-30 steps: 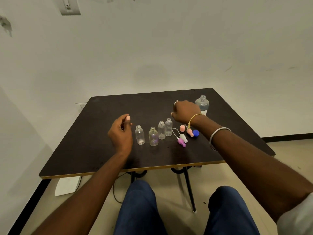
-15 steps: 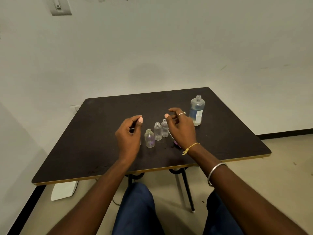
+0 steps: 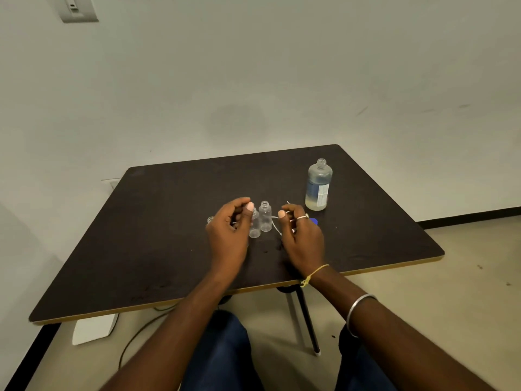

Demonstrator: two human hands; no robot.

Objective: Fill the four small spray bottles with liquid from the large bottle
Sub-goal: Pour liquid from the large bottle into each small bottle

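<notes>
A person's left hand (image 3: 228,232) and right hand (image 3: 303,235) are hovering low over the dark counter (image 3: 169,249), fingers curled. Whether either is pinching anything cannot be told. Between them, uncapped small spray bottles (image 3: 265,221) are standing, looking empty, with some hidden behind the left hand. The open large bottle (image 3: 318,184) is standing beyond the right hand. Pouring is likely calling for a slow tilt, with each narrow neck steadied.
</notes>
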